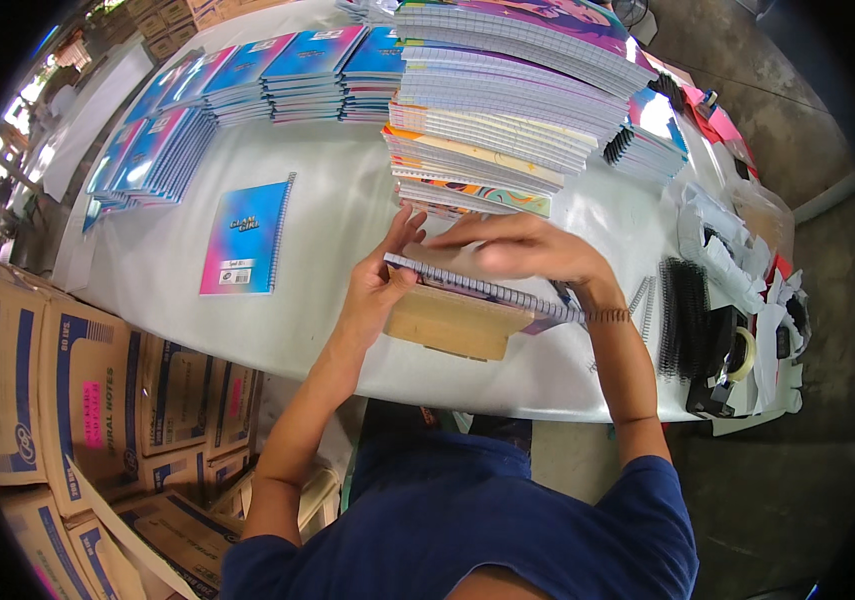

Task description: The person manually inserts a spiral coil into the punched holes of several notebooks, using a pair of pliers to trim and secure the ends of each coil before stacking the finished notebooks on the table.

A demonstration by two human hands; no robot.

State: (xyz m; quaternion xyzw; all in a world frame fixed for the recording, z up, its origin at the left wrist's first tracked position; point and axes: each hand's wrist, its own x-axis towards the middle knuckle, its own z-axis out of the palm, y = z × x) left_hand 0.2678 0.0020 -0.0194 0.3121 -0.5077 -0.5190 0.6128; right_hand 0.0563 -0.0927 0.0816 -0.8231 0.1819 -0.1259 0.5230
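Observation:
A notebook [452,325] with a tan back stands on its edge near the front of the white table, its bound side up. A dark spiral wire [487,285] runs along that side and sticks out past its right end, under my right forearm. My left hand [384,272] grips the notebook's left end, thumb on the near side. Above the spiral, my right hand [532,247] has its fingers stretched out to the left, partly blurred; nothing shows in it. Just beyond both hands rises a tall stack of unbound notebooks [507,110] with patterned covers.
One blue and pink spiral notebook [245,240] lies flat at left. Piles of similar notebooks [312,60] line the far edge. Loose black spiral wires [682,315], a tape roll [742,353] and crumpled wrapping [712,245] lie at right. Cardboard boxes [97,400] are stacked at lower left.

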